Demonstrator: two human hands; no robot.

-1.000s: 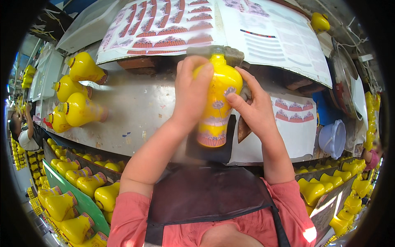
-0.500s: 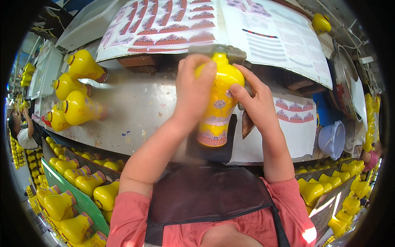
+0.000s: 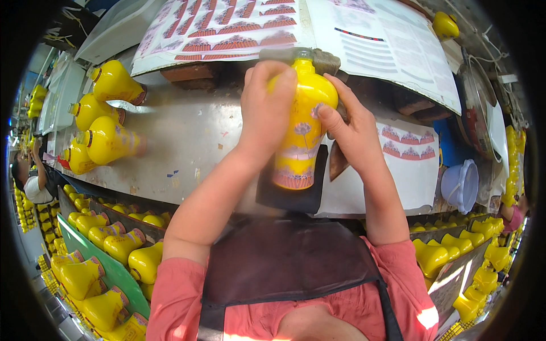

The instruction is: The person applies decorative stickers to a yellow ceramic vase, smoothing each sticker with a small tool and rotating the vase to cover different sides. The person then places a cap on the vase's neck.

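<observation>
A yellow glazed bottle (image 3: 302, 133) with a narrow clear-rimmed neck stands in front of me, tilted in view. It bears a purple flower print and a patterned band round its foot. My left hand (image 3: 266, 108) is closed against its left shoulder, fingers curled and partly hidden. On its other side, my right hand (image 3: 354, 122) grips the bottle, thumb on the front beside the flower and fingers along the far edge. Under the bottle's foot lies a dark pad (image 3: 290, 199). A dark pointed piece (image 3: 338, 162) is beside my right wrist.
Several yellow bottles (image 3: 114, 139) stand at the table's left. Decal sheets (image 3: 239, 40) lie on a raised board at the back; another decal sheet (image 3: 392, 187) is at right, near a pale bucket (image 3: 459, 186). Racks of yellow bottles (image 3: 122, 247) flank me. Another person (image 3: 37, 182) is far left.
The whole view has shifted slightly, with most things a little higher in the picture. Both hands keep their hold on the bottle, which shows almost the same side.
</observation>
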